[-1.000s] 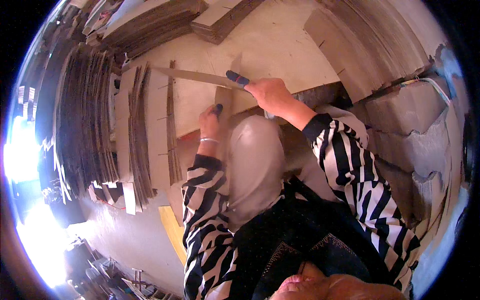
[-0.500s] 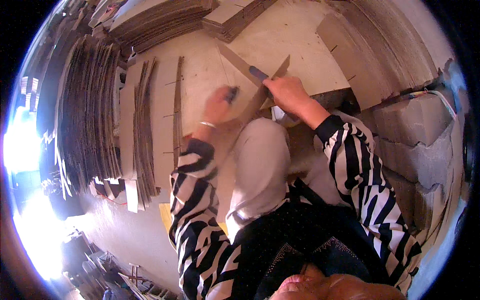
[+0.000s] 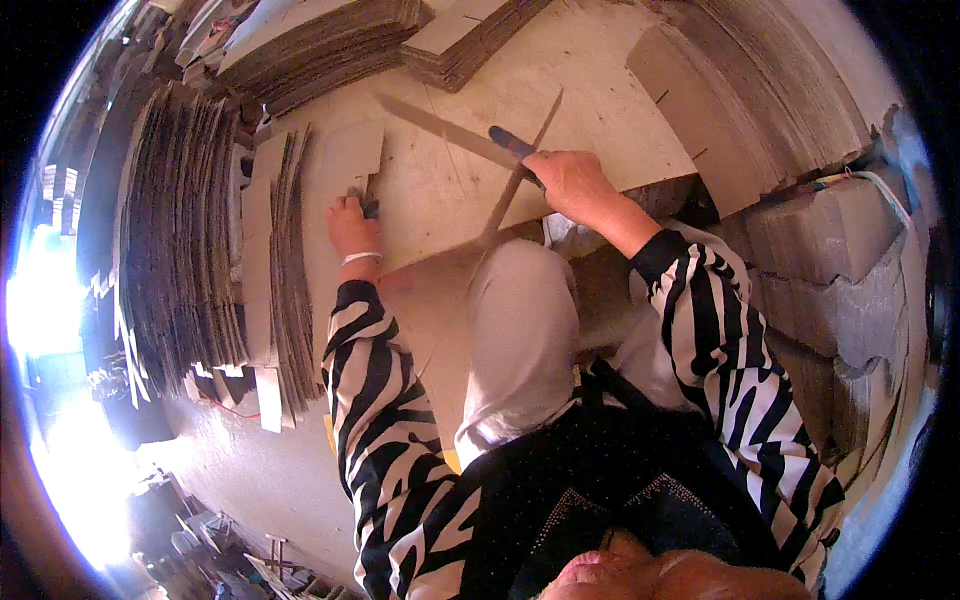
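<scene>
My right hand (image 3: 578, 188) is closed around two narrow cardboard strips (image 3: 497, 205) that cross each other above the pale tabletop. A dark blue tip (image 3: 510, 142) sticks out past its fingers; whether this is a finger cover or a held thing is unclear. On the left, my left hand (image 3: 354, 225) is closed at the near end of a flat cardboard piece (image 3: 345, 155) with slits in it. Something dark shows at its fingertips too. Just left of that hand, several cardboard strips (image 3: 287, 230) stand in a row.
A thick row of upright cardboard sheets (image 3: 180, 220) fills the left side. Flat cardboard piles lie at the far edge (image 3: 325, 45) and on the right (image 3: 745, 110). Grey wrapped bundles (image 3: 835, 235) stand beside my right arm. My knees (image 3: 520, 330) are against the pale table (image 3: 590, 90).
My left hand has moved left from beside the crossed strips to the slitted cardboard piece, which now sits askew. The crossed strips have tilted slightly in my right hand, which stays nearly in place.
</scene>
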A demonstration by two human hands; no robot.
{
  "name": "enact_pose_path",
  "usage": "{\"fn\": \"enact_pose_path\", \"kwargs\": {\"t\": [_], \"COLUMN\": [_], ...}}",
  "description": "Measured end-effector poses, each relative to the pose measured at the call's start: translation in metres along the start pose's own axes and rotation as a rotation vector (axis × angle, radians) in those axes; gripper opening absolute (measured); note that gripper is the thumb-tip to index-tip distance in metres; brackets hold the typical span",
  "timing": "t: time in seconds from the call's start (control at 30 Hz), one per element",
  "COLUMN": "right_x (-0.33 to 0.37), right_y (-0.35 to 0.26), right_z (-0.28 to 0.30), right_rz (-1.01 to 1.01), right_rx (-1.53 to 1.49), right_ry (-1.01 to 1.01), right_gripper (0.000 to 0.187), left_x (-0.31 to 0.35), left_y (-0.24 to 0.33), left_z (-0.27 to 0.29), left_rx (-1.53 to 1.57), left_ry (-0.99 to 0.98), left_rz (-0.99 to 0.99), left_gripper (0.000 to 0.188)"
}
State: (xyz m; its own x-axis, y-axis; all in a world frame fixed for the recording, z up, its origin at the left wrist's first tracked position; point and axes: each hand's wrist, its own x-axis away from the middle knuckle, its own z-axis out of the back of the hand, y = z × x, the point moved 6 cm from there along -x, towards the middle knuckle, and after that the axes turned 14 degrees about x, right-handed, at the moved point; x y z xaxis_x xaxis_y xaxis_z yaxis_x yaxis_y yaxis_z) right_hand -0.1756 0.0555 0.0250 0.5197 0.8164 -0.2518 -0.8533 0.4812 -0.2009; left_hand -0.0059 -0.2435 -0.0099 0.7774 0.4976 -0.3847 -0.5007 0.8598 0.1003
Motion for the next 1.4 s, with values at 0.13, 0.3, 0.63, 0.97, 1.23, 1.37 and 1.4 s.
{"fn": "enact_pose_path", "kwargs": {"t": [0.13,0.3,0.63,0.97,1.23,1.37,1.4], "right_x": [0.005,0.010,0.010,-0.014,0.128,0.174,0.167], "right_y": [0.002,0.012,0.025,0.116,0.235,0.259,0.259], "right_z": [0.018,0.010,0.010,0.012,0.077,0.079,0.078], "right_rz": [0.156,0.119,0.029,-0.334,-0.754,-0.588,-0.605], "right_rx": [0.040,0.113,0.189,0.165,0.545,0.705,0.662], "right_ry": [0.170,0.161,-0.058,-0.218,0.072,0.235,0.233], "right_gripper": [0.032,0.032,0.023,0.026,0.067,0.045,0.041], "left_x": [-0.035,-0.018,-0.042,0.013,0.099,0.086,0.076], "left_y": [0.013,0.115,0.125,0.139,0.058,0.105,0.114], "left_z": [-0.020,-0.027,-0.010,0.032,0.035,0.007,0.015], "left_rx": [0.533,1.191,0.995,0.886,1.394,1.393,1.366], "left_ry": [-0.017,-0.136,-0.214,-0.707,-0.238,-0.179,-0.183], "left_rz": [0.236,0.463,-0.040,0.000,0.384,0.320,0.292], "left_gripper": [0.018,0.024,0.026,0.068,0.054,0.051,0.051]}}
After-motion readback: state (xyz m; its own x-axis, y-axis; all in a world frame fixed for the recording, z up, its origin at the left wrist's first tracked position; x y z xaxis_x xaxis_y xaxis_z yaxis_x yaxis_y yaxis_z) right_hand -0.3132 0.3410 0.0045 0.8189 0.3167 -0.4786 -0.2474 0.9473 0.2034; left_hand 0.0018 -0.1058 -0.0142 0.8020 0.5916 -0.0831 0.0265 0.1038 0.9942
